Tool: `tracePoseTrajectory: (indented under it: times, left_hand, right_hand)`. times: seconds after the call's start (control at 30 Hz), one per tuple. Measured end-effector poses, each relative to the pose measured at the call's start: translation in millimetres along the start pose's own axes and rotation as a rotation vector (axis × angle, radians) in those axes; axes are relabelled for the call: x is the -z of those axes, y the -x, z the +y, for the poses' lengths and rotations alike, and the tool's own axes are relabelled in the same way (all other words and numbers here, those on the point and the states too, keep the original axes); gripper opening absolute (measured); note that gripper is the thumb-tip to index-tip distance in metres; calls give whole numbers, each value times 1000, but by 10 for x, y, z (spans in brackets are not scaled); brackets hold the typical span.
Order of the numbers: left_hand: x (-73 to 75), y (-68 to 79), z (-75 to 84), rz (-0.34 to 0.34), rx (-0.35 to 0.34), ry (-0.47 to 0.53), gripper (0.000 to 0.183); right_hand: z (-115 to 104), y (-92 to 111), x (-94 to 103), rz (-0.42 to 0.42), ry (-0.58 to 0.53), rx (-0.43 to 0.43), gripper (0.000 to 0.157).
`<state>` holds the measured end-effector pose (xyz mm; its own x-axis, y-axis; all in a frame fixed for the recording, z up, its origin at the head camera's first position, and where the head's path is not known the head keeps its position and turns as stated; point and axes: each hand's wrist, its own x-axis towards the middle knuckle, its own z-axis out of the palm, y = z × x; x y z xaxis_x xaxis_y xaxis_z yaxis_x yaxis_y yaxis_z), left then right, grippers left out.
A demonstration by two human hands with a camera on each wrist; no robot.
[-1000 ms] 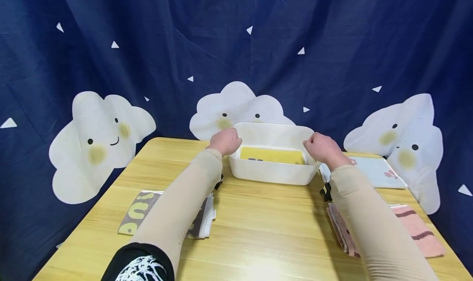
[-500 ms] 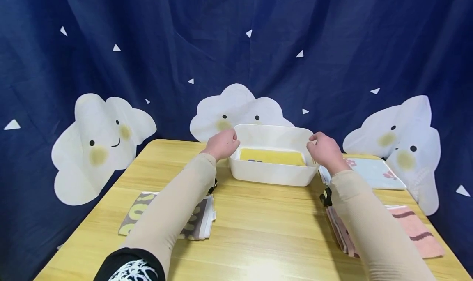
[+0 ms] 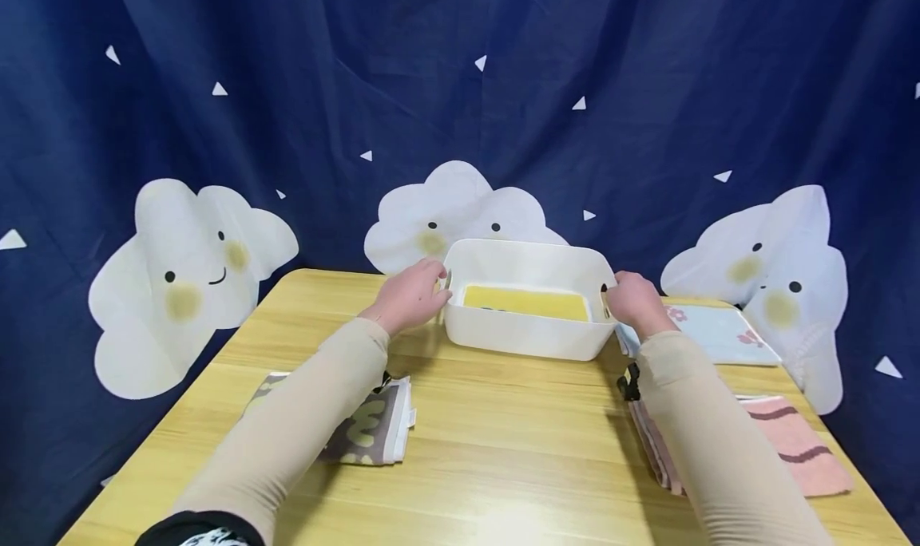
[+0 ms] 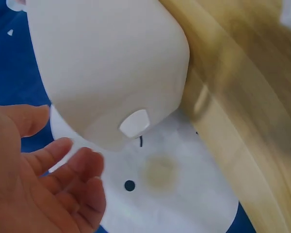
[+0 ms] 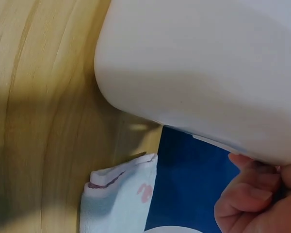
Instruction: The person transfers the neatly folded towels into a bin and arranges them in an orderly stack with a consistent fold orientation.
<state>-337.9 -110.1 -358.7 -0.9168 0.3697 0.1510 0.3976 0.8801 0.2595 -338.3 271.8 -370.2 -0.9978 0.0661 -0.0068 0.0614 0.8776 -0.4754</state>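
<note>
In right grip [image 3: 635,300], white bin [image 3: 528,335].

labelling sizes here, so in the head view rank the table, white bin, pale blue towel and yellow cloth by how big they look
1. table
2. white bin
3. pale blue towel, partly hidden
4. yellow cloth

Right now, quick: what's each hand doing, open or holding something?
Left hand: open, holding nothing, beside the white bin.
Right hand: closed, apparently pinching the white bin at its right end.
</note>
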Motion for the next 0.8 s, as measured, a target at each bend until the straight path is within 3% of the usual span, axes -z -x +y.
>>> tracePoseTrajectory:
  times: [0.13,0.37,0.6,0.7,0.8]
  left_hand:
    - [0,208,-44,-13,-26,-62,45]
    - [6,596,-83,-38,-43,-146,58]
    - [-61,1080,-137,-58,-53,-209,65]
    - [-123,1300,-197,-121,-38,-206,68]
    - [-174,1509,-286,-230,1,-172,74]
  right_hand:
    - [-21,-13,-21,22,43,5,22]
    - [-35,-18,-28,28,85,7,25]
    - [-41,-14,-26,18,86,9,22]
    - [-42,-8,-16,16,89,5,21]
    - [-42,-1,-7,17,86,6,22]
